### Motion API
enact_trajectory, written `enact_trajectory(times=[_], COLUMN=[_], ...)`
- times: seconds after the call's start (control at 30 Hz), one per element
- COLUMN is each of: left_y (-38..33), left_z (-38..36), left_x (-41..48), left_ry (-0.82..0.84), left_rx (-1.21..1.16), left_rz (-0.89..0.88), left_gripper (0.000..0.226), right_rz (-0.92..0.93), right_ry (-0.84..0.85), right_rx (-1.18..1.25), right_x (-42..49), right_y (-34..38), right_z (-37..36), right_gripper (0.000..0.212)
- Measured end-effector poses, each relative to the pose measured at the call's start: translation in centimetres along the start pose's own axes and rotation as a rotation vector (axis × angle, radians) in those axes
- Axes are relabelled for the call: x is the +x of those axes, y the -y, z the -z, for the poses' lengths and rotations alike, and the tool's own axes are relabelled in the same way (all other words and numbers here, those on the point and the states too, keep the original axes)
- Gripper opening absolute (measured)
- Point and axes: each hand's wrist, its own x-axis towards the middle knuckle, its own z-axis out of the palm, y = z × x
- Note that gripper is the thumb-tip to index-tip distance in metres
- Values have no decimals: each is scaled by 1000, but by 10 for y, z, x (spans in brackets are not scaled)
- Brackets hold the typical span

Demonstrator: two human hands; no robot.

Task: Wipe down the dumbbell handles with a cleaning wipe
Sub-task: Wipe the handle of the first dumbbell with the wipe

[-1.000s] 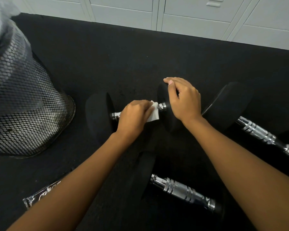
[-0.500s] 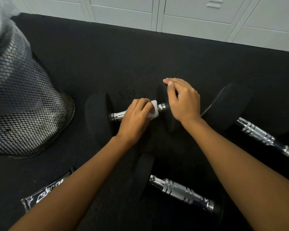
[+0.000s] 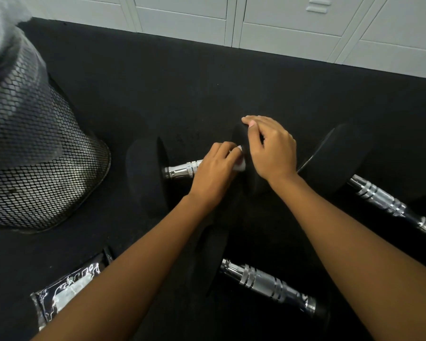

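A black dumbbell lies across the middle of the floor, its chrome handle point(image 3: 182, 169) bare at the left end. My left hand point(image 3: 213, 172) grips a white wipe point(image 3: 240, 165) wrapped round the handle's right end, close against the right weight head point(image 3: 241, 141). My right hand point(image 3: 272, 148) rests on top of that head, fingers curved over its rim. Two more dumbbells lie nearby: one with a chrome handle point(image 3: 266, 284) in front, one with a handle point(image 3: 381, 198) to the right.
A black mesh bin point(image 3: 35, 153) with a clear liner stands at the left. A shiny wipes packet point(image 3: 67, 289) lies at the lower left, partly under my left forearm. Black rubber flooring point(image 3: 182, 82) meets white lockers point(image 3: 280, 20) at the back.
My left hand has slid the wipe rightward along the handle to the right weight head, baring more chrome on the left. My right hand has stayed on the head.
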Motion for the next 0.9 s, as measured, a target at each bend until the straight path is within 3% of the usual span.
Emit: enact_trajectory(times=[0.37, 0.53, 0.63, 0.8, 0.9], left_y=[10, 7, 2, 0, 3], left_z=[20, 21, 19, 23, 31], left_x=[-8, 24, 36, 19, 18], left_ry=[64, 288, 359, 272, 304], left_rx=[-125, -30, -31, -126, -95], left_rz=[201, 409, 421, 359, 398], left_gripper=[30, 31, 30, 30, 32], right_rz=[3, -4, -4, -6, 3], right_ry=[-21, -17, -14, -13, -18], right_rx=[28, 37, 34, 48, 38], right_x=[-1, 0, 0, 0, -1], right_y=[-1, -1, -1, -1, 0], right_z=[-1, -2, -2, -2, -2], right_gripper=[38, 36, 34, 35, 37])
